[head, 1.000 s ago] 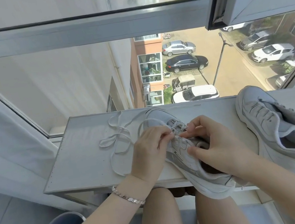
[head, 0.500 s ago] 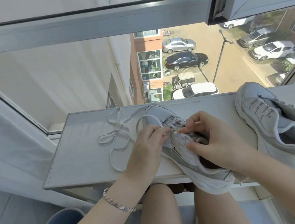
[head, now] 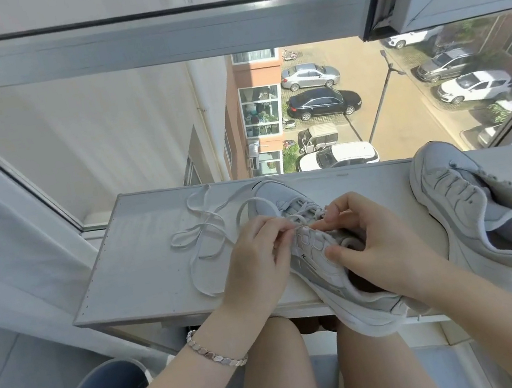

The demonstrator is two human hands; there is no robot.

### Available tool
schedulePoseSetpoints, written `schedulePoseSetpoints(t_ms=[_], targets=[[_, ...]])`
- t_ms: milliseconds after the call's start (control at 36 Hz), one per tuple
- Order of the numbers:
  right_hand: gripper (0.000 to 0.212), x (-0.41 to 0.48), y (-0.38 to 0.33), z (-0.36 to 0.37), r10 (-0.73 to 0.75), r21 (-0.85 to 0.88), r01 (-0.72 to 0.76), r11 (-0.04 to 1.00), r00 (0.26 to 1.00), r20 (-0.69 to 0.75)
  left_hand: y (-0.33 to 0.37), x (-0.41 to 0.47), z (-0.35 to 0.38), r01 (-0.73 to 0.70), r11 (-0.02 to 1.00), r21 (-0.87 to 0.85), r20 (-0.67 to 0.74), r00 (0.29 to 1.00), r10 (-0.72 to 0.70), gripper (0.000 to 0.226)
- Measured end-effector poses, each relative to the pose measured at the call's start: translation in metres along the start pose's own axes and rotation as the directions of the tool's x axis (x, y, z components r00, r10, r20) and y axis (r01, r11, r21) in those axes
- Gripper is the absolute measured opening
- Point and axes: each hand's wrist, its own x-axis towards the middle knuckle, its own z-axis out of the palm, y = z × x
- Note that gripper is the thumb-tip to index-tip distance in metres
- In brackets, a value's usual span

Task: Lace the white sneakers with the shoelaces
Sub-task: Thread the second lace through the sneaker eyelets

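Left hand [head: 256, 262]: fingers curled, tips [head: 284, 236] pinching the white shoelace [head: 202, 234] at the eyelet rows of the middle sneaker [head: 321, 271]. Whether the lace end has entered an eyelet cannot be told; the fingers cover the spot.

Right hand [head: 385, 239]: grips the same sneaker at its upper, with the thumb [head: 340, 251] pressed on the side panel and the forefinger [head: 327, 217] bent over the eyelet rows, close to the left fingertips.

Position: the middle sneaker lies on the white tabletop [head: 144, 268], toe toward the far edge, heel overhanging the near edge above the knees. The free run of lace lies in loose loops on the left half of the surface, toward the far edge. A second sneaker [head: 454, 203] rests toward the right end; whether it is laced cannot be made out.

Assessment: threading is in hand at the lower eyelets, and most of the rows appear to remain.

Recommendations:
- Hold the lace close to its tip so that it stays stiff on entry.
- Use the right thumb and forefinger to steady and spread the eyelet flap.
- Draw the slack through fully at each hole and lay the lace flat, without twist.
- Mind the loops on the tabletop; a tangle there would snag the pull.
- Shift the heel inboard if the sneaker begins to tip.
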Motion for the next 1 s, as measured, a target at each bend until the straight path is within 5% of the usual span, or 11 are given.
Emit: schedulePoseSetpoints(t_ms=[528,750,1000], targets=[[0.036,0.0,0.001,0.001,-0.001,0.001,0.001,1.0,1.0,-0.013,0.005,-0.001,-0.001,0.089,0.991,-0.105,0.028,0.996,-0.086,0.027],[0.034,-0.002,-0.001,0.001,0.001,0.022,-0.001,1.0,1.0,-0.021,0.006,0.003,-0.003,0.197,0.965,-0.17,0.128,0.976,-0.177,0.011],[0.036,-0.001,-0.001,0.001,0.032,0.036,-0.031,0.999,0.999,-0.023,0.003,0.019,-0.009,-0.016,0.985,-0.173,0.237,0.97,0.058,0.026]])
